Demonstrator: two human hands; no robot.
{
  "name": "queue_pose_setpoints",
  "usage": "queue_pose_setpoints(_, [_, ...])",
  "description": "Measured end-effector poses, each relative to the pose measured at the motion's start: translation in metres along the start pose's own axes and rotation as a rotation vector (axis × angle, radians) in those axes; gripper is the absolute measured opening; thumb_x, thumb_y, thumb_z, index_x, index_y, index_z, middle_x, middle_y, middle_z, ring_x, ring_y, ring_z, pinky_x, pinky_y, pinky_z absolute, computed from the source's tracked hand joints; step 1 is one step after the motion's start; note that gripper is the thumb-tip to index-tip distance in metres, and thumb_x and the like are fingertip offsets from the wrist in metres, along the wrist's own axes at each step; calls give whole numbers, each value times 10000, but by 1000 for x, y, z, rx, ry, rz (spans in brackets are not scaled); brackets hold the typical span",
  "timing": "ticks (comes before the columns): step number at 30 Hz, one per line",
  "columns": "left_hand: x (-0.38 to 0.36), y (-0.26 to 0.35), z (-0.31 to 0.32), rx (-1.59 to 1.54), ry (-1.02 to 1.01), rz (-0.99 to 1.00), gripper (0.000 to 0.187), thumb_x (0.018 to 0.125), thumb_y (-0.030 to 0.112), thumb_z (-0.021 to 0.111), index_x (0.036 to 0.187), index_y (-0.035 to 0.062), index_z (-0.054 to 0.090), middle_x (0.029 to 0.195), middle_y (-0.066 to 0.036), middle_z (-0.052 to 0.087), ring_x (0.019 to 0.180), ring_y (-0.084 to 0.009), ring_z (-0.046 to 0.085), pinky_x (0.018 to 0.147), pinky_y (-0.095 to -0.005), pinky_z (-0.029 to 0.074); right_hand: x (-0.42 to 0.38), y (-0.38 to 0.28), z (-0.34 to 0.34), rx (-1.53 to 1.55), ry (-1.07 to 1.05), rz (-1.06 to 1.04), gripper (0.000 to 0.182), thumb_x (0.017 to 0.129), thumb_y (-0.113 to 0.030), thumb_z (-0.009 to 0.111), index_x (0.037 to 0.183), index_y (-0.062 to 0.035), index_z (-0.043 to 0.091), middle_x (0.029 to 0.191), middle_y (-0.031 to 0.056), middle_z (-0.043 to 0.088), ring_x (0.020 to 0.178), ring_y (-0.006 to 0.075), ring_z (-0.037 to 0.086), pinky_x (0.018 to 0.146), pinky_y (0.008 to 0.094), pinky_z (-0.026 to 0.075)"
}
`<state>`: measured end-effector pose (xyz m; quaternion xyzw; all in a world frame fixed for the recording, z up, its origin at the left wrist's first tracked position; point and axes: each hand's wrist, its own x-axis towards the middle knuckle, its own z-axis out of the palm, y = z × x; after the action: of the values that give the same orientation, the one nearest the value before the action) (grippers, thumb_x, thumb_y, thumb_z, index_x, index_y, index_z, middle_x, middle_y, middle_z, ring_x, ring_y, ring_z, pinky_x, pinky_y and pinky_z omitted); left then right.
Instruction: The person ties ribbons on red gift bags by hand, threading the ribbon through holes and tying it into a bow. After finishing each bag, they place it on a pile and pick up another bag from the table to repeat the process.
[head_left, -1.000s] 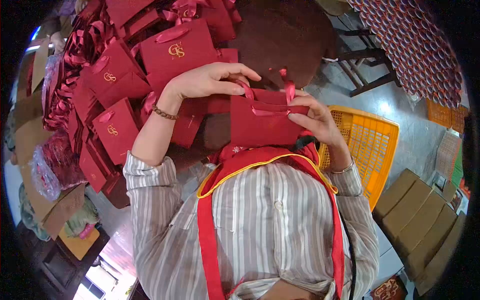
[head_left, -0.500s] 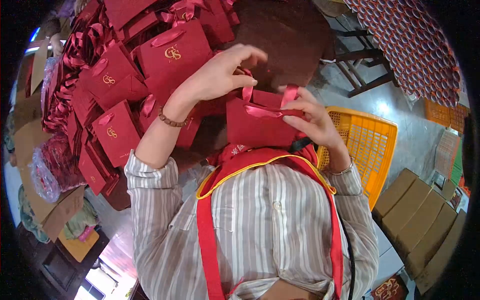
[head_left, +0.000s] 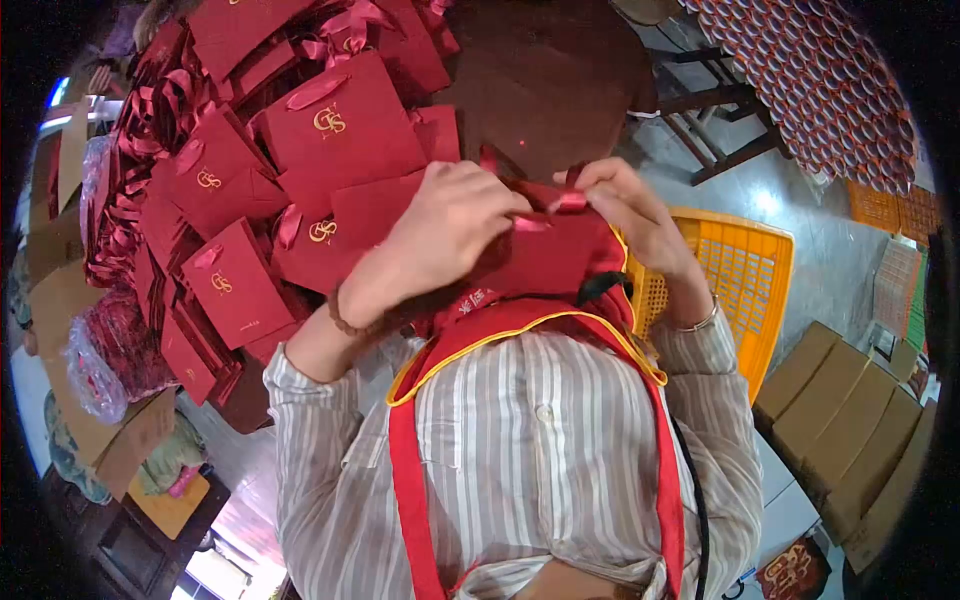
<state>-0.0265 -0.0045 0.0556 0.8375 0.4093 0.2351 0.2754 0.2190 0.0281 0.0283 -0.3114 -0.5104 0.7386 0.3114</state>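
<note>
Just above the apron bib: a small dark-red paper gift bag [head_left: 550,258] stood before the person's chest, between both hands, its lower part close against the red cloth apron with yellow piping [head_left: 405,460]; whether they touched could not be told.
Bag body: it looked light and fairly stiff, likely to crease under a hard squeeze; the side panels or folded rim seemed the safest hold.
Ribbon: the shiny pinkish-red satin ribbon handle [head_left: 531,222] looked soft and slippery, better pinched firmly than hooked loosely.
Right hand: the right hand [head_left: 637,208] had thumb and fingers pinched together on the ribbon at the bag's rim.
Left hand: the left hand [head_left: 452,222] lay across the bag's left part, fingers curled near the ribbon; blur hid whether they gripped it.
Bag pile: a heap of dark-red paper bags with gold lettering [head_left: 345,125] crowded the dark-brown tabletop [head_left: 545,80] beside the left forearm, hemming in that side.
Crate: a yellow perforated plastic crate [head_left: 768,315] stood beside the right forearm, limiting low movement there.
</note>
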Motion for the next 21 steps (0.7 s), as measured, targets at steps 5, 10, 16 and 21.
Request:
queue_pose_setpoints(5, [-5, 46, 17, 342, 273, 216, 263, 688, 138, 575, 933, 46, 601, 828, -13, 534, 837, -175, 525, 760, -356, 362, 5, -39, 5, -885, -370, -209, 139, 869, -138, 510, 907, -31, 591, 997, 113, 584, 1079, 294, 493, 955, 393, 326])
queue_pose_setpoints(10, [-9, 49, 28, 278, 341, 334, 311, 647, 149, 603, 937, 41, 637, 901, -49, 579, 879, -202, 546, 773, -371, 403, 12, -51, 7, -1078, -634, -326, 100, 765, -125, 587, 817, -40, 594, 845, 104, 564, 989, 328, 496, 911, 407, 343])
queue_pose_setpoints(16, [-4, 35, 32, 145, 340, 371, 315, 668, 63, 622, 978, 7, 628, 1044, -132, 520, 997, -311, 503, 892, -454, 445, 29, -59, 10, -1165, -576, -404, 127, 737, -126, 624, 827, -58, 565, 756, 65, 571, 837, 272, 546, 808, 388, 402])
queue_pose_setpoints(21, [-11, 30, 37, 110, 370, 338, 321, 647, 39, 639, 967, 39, 663, 928, -94, 464, 1015, -302, 463, 917, -446, 450, 37, -49, 2, -964, -345, -518, 269, 738, -159, 672, 982, -87, 582, 778, 31, 621, 779, 241, 598, 742, 358, 437])
